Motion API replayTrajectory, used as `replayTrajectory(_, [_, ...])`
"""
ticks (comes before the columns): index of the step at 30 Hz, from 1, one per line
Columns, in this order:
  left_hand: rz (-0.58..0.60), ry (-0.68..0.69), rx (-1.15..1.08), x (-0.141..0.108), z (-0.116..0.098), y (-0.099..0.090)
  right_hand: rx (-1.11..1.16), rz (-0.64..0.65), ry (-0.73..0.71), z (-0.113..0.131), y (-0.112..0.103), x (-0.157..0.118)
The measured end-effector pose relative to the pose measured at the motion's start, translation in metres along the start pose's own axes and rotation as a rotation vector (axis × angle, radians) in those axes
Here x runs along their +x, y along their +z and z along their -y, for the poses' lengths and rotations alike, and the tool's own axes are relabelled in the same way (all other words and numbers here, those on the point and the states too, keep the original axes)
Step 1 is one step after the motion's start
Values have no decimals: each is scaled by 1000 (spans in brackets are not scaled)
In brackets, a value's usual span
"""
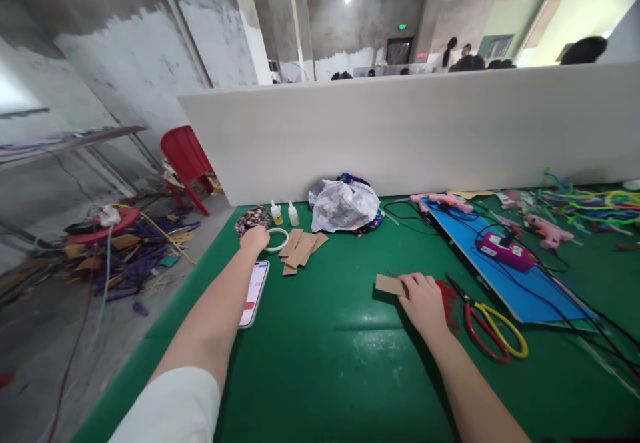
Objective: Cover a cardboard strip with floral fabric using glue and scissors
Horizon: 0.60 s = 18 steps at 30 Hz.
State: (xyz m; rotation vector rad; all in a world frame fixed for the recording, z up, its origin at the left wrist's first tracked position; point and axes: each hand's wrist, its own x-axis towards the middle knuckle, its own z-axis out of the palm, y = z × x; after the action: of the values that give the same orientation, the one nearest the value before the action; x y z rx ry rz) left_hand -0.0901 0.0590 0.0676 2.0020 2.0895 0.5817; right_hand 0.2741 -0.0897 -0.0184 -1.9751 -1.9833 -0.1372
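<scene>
At the far left of the table, my left hand (255, 238) is closed on the edge of a white ring (279, 240). Close behind that hand lies a crumpled patterned cloth (256, 217). Several brown cardboard pieces (301, 249) overlap just right of the ring. My right hand (423, 300) grips the end of a small cardboard piece (389, 285) low over the green tabletop. Red netting-like material (449, 303) shows beside this hand. Scissors with red and yellow handles (487, 326) lie to its right. Under my left forearm is a partly hidden phone (254, 294).
Two small white bottles (293, 214) and a bundled printed cloth (345, 206) stand near the white partition (400, 136). On the right are a blue board (505, 276), a purple power strip (506, 251), pink glue guns (550, 231) and trailing cables. A red chair (186, 159) stands left.
</scene>
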Motion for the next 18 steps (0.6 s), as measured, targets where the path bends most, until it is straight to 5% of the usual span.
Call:
replayTrajectory(4, [-76,38,171,-1,-7,16,-85,29,61,-3,3,0])
replayTrajectory(9, [-60,273,295,4,-50,55,-131,-5,197,-14,0,2])
replayTrajectory(14, [-60,396,331,17,-96,97,8,-128,229,-21,-4,4])
replayTrajectory(18, [-42,460,302,26,-112,119,138,-240,188,-22,-2,5])
